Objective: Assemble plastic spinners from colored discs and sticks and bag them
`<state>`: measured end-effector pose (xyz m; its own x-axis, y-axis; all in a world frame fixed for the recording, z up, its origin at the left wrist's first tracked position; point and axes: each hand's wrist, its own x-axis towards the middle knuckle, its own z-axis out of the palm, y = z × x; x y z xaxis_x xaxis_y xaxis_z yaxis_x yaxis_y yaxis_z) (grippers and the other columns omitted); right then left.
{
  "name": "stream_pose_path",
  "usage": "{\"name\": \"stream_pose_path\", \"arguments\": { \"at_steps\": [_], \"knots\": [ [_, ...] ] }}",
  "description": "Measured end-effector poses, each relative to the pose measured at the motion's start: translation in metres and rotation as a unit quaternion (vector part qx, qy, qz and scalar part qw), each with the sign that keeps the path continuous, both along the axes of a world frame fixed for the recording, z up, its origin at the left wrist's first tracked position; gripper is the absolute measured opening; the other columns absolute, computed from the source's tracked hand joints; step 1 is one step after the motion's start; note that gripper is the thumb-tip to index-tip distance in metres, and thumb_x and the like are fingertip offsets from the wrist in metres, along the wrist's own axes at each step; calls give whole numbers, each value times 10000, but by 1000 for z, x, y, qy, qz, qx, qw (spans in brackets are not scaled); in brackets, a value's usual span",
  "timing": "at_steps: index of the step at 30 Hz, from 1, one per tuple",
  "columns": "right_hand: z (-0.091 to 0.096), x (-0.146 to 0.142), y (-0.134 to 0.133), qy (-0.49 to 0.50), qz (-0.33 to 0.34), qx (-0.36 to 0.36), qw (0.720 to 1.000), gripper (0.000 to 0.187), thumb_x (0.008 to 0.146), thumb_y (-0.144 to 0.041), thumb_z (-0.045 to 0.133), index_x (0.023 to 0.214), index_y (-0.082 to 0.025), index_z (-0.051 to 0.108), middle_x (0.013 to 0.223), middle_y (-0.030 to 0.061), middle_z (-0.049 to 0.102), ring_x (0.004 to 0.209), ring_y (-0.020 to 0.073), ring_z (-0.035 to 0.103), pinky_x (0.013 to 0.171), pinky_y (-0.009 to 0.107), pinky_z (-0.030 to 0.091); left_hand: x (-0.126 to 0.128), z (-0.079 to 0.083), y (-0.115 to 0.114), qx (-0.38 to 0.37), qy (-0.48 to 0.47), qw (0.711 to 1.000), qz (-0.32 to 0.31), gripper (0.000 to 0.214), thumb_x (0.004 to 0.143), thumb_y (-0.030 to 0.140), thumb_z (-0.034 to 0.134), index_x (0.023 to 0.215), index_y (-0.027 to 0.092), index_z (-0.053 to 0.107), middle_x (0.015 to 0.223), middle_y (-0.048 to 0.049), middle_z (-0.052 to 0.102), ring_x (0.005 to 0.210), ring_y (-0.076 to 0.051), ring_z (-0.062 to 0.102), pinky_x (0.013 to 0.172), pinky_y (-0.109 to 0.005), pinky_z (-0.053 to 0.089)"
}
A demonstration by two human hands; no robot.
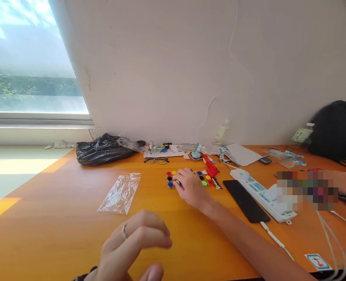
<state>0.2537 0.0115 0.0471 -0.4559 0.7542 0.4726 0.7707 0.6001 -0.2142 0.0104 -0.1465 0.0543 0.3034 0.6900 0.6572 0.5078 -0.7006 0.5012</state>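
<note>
Black plastic, crumpled into a bag [108, 150], lies farthest left among the things on our wooden surface [58, 230]. Just right of it and nearer to us is a flat clear bag [121, 193]. Our left hand [133, 242] hangs above the near part of the surface, its fingers loosely curled, spread from the thumb and holding nothing. Beyond it we see a pair of glasses [157, 160].

Near the middle, small coloured discs sit in a cluster, with a red disc [168, 174] and a blue disc [170, 185] at its left edge. Our right hand [190, 187] reaches over them with fingertips brought together; something small and dark shows by them, but we cannot tell whether it is gripped. We judge the step in hand to be handling one small piece, and the next move calls for a light, exact pinch that leaves the neighbouring discs undisturbed.

To the right of that hand we have a green disc [204, 183], then a red plastic part [210, 168], a black phone [245, 201] and a white power strip [253, 185]. Another person's hand [342, 181] lies at the far right, partly blurred.
</note>
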Motion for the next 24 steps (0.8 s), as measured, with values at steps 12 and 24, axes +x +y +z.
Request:
{"name": "stream_pose_path", "arguments": {
  "at_steps": [12,24],
  "knots": [
    [-24,32,27,-26,-60,-73,995,182,954,-122,617,874,-200,761,912,68,677,962,247,573,788,344,434,57,-14,148,-80,298,951,33,255,997,144,448,1157,225,630,1215,-109,653,987,-243,667,796,-334,530],
    [-28,35,30,5,-55,-71,996,174,975,-111,587,856,-194,683,902,58,656,944,238,570,818,343,430,54,-40,159,-76,241,965,61,121,1001,227,517,1007,221,637,1030,-81,691,917,-231,673,752,-315,479]
  ]
}}
